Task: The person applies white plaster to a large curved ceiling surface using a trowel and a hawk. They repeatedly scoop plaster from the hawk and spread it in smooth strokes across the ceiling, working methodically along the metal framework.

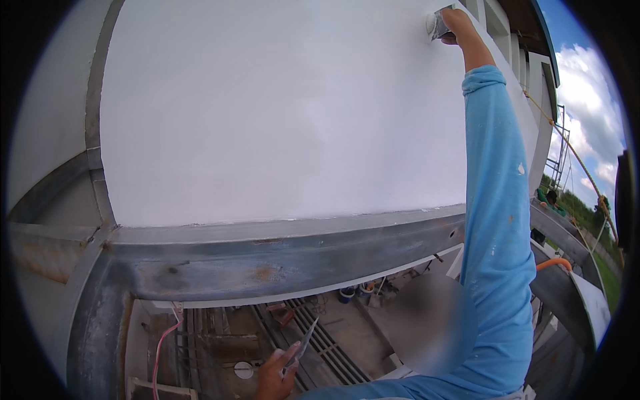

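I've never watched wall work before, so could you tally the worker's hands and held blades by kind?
Hands: 2 (left hand, right hand)
Blades: 2 (lower blade, upper blade)
Total: 4

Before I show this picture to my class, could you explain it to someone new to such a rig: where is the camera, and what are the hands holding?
No machine here: a person works with two bare hands. A wide fisheye camera on their head took the one picture, so straight edges look bent. The right hand, beyond a blue sleeve, reaches up a large white wall, holding a flat grey scraper with white paste on it. Lower down, the left hand holds a thin grey blade. A grey metal beam runs below the wall; farther down lie long dark bars.
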`<control>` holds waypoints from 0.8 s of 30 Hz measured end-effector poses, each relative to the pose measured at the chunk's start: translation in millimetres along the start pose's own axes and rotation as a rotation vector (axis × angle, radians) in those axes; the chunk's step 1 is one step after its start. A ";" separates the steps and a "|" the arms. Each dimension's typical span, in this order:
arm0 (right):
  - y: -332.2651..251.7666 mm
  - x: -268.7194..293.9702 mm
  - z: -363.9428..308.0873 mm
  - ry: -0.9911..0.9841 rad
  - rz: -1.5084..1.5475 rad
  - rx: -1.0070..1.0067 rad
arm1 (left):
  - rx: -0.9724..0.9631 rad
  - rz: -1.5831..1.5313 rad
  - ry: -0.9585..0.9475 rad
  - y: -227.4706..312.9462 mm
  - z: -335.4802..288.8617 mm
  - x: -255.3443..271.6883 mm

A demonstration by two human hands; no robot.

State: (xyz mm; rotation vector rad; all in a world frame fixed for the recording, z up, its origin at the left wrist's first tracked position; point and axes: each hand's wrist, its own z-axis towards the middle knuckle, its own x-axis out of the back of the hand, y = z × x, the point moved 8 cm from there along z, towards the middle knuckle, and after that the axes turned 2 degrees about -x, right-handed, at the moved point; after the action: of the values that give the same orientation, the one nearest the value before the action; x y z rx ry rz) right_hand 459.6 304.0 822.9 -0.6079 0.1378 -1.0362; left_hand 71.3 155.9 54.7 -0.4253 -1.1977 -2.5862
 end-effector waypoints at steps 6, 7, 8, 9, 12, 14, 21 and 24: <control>-63.8 -29.1 -49.1 0.210 -0.517 0.177 | 0.083 -0.076 -0.024 -7.5 2.5 6.4; -80.3 -37.0 -69.9 0.234 -0.631 0.189 | 0.072 -0.055 -0.016 -9.4 0.9 7.8; -92.0 -44.2 -78.8 0.252 -0.629 0.196 | 0.059 -0.036 -0.010 -13.9 -2.1 7.0; -102.2 -51.6 -85.9 0.268 -0.625 0.202 | 0.048 -0.016 -0.004 -18.9 -6.0 6.1; -131.8 -68.3 -101.2 0.375 -0.594 0.396 | -0.033 0.062 0.070 -29.6 -12.5 3.3; -148.3 -78.2 -110.7 0.422 -0.601 0.533 | -0.025 0.035 0.052 -26.9 -10.7 2.3; -204.5 -120.8 -178.6 0.446 -0.461 0.682 | 0.138 0.011 -0.022 -27.7 -17.9 -1.7; -210.6 -133.5 -205.7 0.516 -0.408 0.798 | 0.197 -0.072 -0.115 20.7 4.1 5.7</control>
State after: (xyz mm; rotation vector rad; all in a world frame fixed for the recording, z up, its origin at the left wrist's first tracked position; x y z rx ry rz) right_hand 150.4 256.0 741.9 0.3830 0.0391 -1.5053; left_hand 73.9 145.4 73.7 -0.5023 -1.5160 -2.4992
